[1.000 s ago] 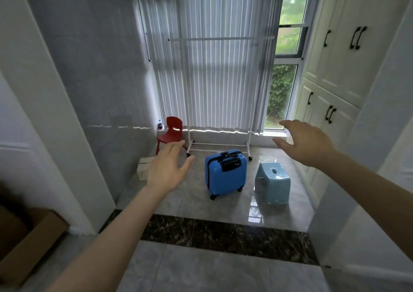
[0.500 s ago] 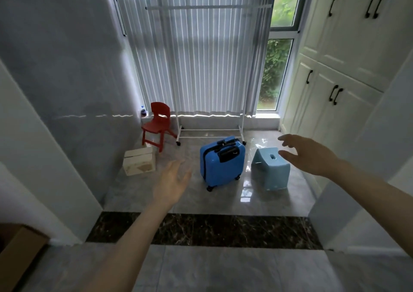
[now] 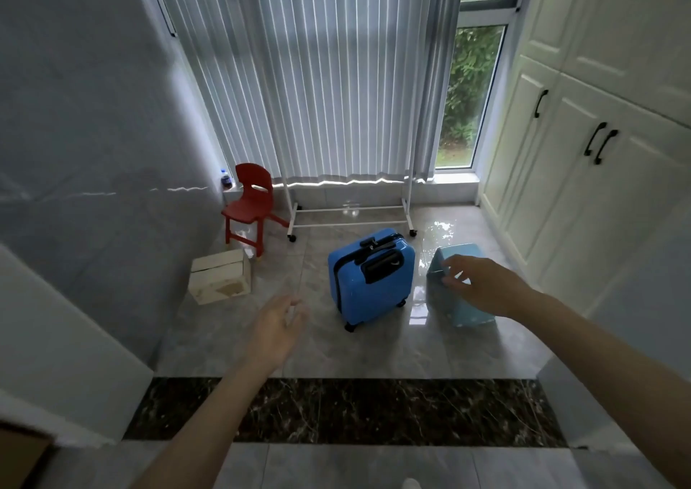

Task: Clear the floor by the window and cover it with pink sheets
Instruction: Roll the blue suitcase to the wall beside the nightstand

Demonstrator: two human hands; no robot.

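Clutter sits ahead of us on the floor (image 3: pixel 374 354) by the window (image 3: pixel 473 92), all of it beyond the dark marble strip (image 3: pixel 355 410); no pink sheets show anywhere in view, so we judge the clearing step comes first.

Our right hand (image 3: pixel 482 286) reaches forward with fingers spread and empty, over the pale blue stool (image 3: pixel 460 301), whose near side it partly hides; whether it touches the stool we cannot tell. Our left hand (image 3: pixel 275 333) hangs lower and nearer us, open and loose, holding nothing, over bare tile.

Between the two hands stands the blue suitcase (image 3: pixel 370 271), upright on its wheels, handle on top, its broad face turned a little to our left; it stands just beside the stool on that stool's left. The right hand is plainly the nearer one to the stool; the suitcase lies about equally far from both.

Further left and back lie the cream box (image 3: pixel 220 281) and the red chair (image 3: pixel 248 208), both against the wall side, nearer our left hand; the white clothes rack (image 3: pixel 351 219) stands at the back under the curtain (image 3: pixel 318 77), its long axis running across our view.
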